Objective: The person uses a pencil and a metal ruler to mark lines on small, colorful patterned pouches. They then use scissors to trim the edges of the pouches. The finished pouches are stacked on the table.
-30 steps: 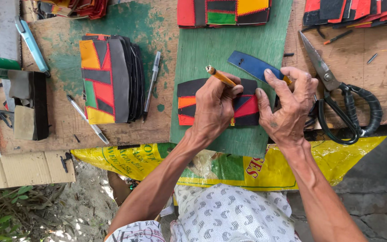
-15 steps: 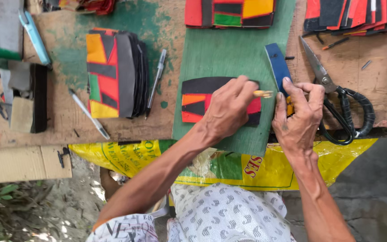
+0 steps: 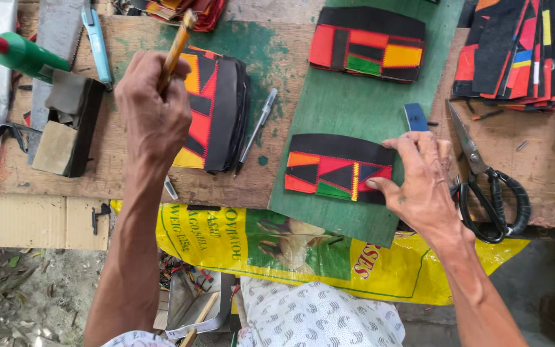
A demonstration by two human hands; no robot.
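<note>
A patchwork piece (image 3: 338, 167) of black, red, orange and green panels lies on a green cutting mat (image 3: 361, 109). My right hand (image 3: 422, 183) rests on its right end, thumb on the fabric, with a blue tool (image 3: 415, 117) showing above the fingers. My left hand (image 3: 155, 112) is raised over a stack of folded patchwork pieces (image 3: 216, 115) to the left and holds a thin yellow-brown stick (image 3: 178, 42), pointing up.
Black-handled scissors (image 3: 486, 183) lie right of my right hand. A grey pen (image 3: 256, 128) sits beside the stack. Another patchwork piece (image 3: 367, 45) lies higher on the mat; more pieces (image 3: 515, 51) are piled at right. A green bottle (image 3: 24, 54) and a blue cutter (image 3: 96, 38) lie at left.
My left hand has left the patchwork piece and swung far left and up with the stick. My right hand stayed on the piece's right end.
</note>
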